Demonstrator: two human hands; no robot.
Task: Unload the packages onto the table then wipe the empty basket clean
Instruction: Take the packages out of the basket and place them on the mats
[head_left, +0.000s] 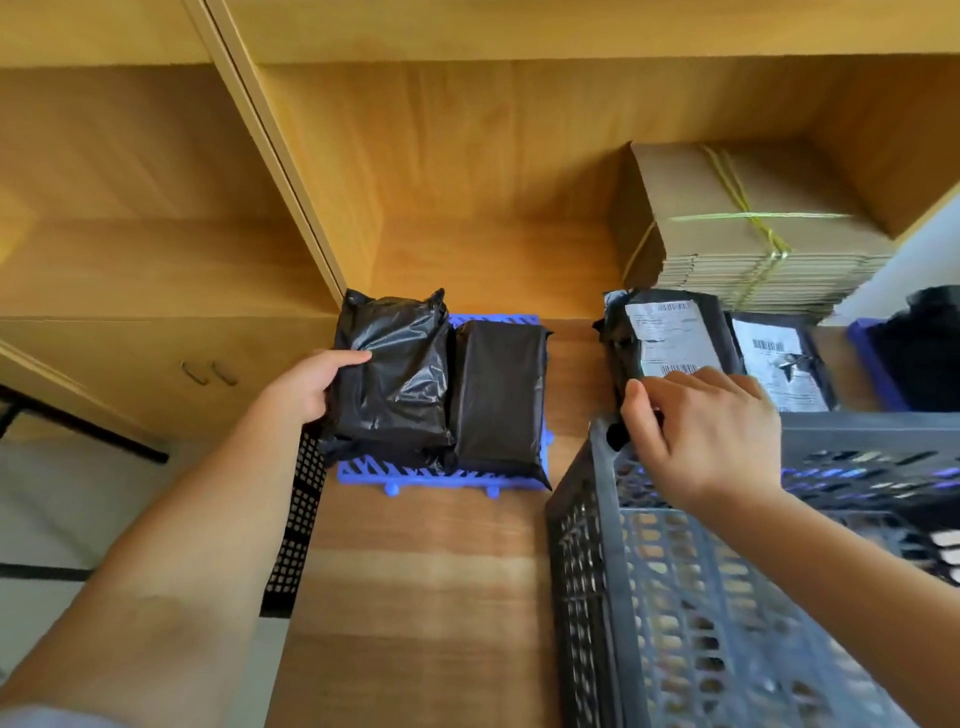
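Wooden desk (415, 597): our left hand (306, 384) grips black package (395, 364) on blue tray (363, 470), fingers wrapped round its edge; right hand (701, 431) fingers pinch labelled package (670, 332) nr dark basket (701, 597).

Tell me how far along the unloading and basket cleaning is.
Done: two labelled packages lie on the table, and two plain black ones sit on a blue tray. In hand: the left hand grips a crinkled black package on that tray; the right hand is at the far rim of the grey basket. Left: the visible basket floor looks empty, with no cloth visible and wiping not begun.
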